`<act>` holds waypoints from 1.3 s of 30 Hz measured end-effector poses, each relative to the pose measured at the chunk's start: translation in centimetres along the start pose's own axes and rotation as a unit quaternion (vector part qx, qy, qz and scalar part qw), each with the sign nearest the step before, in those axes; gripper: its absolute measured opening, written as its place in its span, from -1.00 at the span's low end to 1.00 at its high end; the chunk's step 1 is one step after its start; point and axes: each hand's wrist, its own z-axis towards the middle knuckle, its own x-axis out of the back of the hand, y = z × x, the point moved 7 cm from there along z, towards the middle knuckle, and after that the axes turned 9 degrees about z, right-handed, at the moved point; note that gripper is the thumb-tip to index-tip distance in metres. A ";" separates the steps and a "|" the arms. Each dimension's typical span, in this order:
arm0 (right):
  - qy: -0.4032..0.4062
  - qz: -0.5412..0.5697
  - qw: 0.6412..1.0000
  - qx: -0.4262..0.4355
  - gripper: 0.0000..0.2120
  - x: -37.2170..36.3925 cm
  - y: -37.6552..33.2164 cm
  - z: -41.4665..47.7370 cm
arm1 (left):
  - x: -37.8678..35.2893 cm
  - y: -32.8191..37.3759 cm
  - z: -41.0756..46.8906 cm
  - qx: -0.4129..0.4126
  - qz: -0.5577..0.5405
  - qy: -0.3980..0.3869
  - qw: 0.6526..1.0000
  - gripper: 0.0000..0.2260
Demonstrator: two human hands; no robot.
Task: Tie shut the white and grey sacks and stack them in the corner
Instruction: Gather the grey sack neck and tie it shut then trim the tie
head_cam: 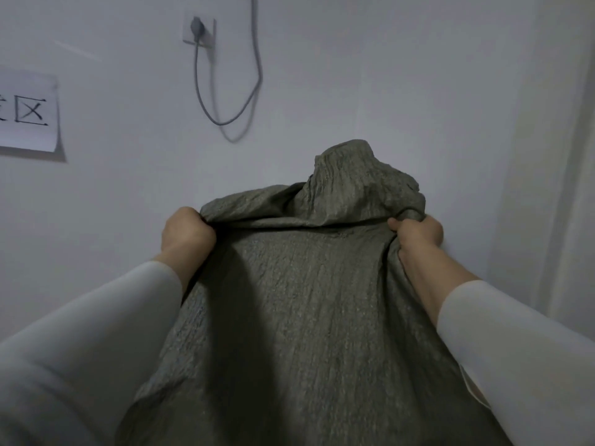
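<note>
- You're gripping the grey sack (306,300) with both fists. Your left hand (188,231) is clenching a bunch of fabric at its left edge, and your right hand (417,233) is curling round a fold on the right edge.
- The sack is filling the lower middle of the view, held up close to the wall (354,75). Its far end is bunching into a hump above and between your hands. I honestly can't tell if that neck is tied or just scrunched.
- My guess is you're doing the hauling bit, getting this one over to the corner (528,156), which is sitting just off to your right.
- The next move probably needs a swing to the right, with both fists staying clamped until the weight is resting on something. This fabric looks like it's slipping easily.
- The white sack isn't showing anywhere here, so there's no telling what you're stacking onto.
- Other stuff around: a wall socket (199,30) with a plug in it, a grey cable (231,101) looping down the wall above the sack, and a paper sign (29,114) over on the left.
- That cable loop is hanging near the hump, so lifting higher is risking a snag.
</note>
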 end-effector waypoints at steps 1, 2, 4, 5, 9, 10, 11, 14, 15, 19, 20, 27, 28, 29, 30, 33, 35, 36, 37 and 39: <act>0.000 0.006 1.000 0.005 -0.64 0.8 -1.2 -0.7 | 1.3 0.5 -0.8 -0.004 -0.010 0.008 1.000 -0.91; 0.003 0.015 1.000 0.011 -0.64 1.8 -2.5 -1.4 | 2.6 1.0 -1.8 -0.009 -0.019 0.016 1.000 -0.91; 0.010 0.034 0.999 0.025 -0.65 4.2 -5.1 -3.1 | 5.3 2.3 -4.0 -0.019 -0.039 0.033 0.999 -0.91; 0.012 0.042 0.998 0.033 -0.65 5.5 -6.4 -4.1 | 6.7 3.0 -5.3 -0.022 -0.047 0.040 0.998 -0.92; 0.008 0.062 0.996 0.060 -0.64 11.0 -11.1 -8.0 | 12.7 4.9 -11.4 -0.019 -0.079 0.066 0.995 -0.96; 0.004 0.063 0.996 0.065 -0.64 12.4 -12.1 -9.0 | 14.1 5.1 -13.2 -0.016 -0.085 0.070 0.994 -0.96; 0.002 0.061 0.996 0.071 -0.65 13.8 -13.1 -10.0 | 15.5 5.3 -14.8 -0.015 -0.090 0.074 0.993 -0.95; -0.003 0.050 0.996 0.075 -0.62 18.0 -15.0 -13.1 | 19.1 5.3 -20.0 -0.009 -0.091 0.077 0.993 -0.91; -0.006 0.046 0.996 0.077 -0.61 19.0 -15.5 -14.0 | 19.9 5.2 -21.3 -0.006 -0.091 0.077 0.993 -0.89; -0.011 0.029 0.997 0.069 -0.58 23.1 -17.4 -18.6 | 24.0 3.8 -27.0 0.020 -0.085 0.059 0.994 -0.84; -0.013 0.026 0.997 0.067 -0.58 24.1 -17.9 -19.9 | 25.0 3.4 -28.4 0.022 -0.084 0.055 0.995 -0.85; 0.005 0.025 0.998 0.054 -0.49 32.5 -19.9 -28.9 | 31.1 1.2 -37.4 -0.018 -0.061 0.022 0.998 -0.80; 0.009 0.027 0.998 0.050 -0.49 33.6 -20.0 -30.3 | 31.9 0.8 -38.8 -0.021 -0.057 0.015 0.998 -0.78; 0.012 0.026 0.998 0.049 -0.49 34.6 -20.1 -31.5 | 32.8 0.3 -40.3 -0.025 -0.050 0.008 0.998 -0.77; 0.013 0.022 0.999 0.046 -0.49 35.5 -20.1 -32.7 | 33.6 -0.3 -41.8 -0.027 -0.043 -0.002 0.999 -0.76; 0.008 0.007 0.999 0.030 -0.48 38.5 -20.3 -36.5 | 36.2 -1.2 -46.2 -0.038 -0.033 -0.039 0.998 -0.75; 0.021 0.002 1.000 0.020 -0.48 41.0 -20.3 -38.2 | 37.5 -1.2 -49.0 -0.038 -0.054 -0.063 0.996 -0.73; 0.028 0.000 0.999 0.015 -0.48 42.2 -20.2 -38.8 | 37.9 -1.3 -50.3 -0.030 -0.071 -0.075 0.994 -0.73; 0.033 -0.003 0.999 0.010 -0.47 43.3 -20.2 -39.2 | 38.4 -1.2 -51.6 -0.023 -0.085 -0.084 0.993 -0.72; 0.032 -0.014 0.999 0.000 -0.44 45.1 -19.9 -40.0 | 39.4 -0.9 -54.2 -0.014 -0.104 -0.094 0.990 -0.70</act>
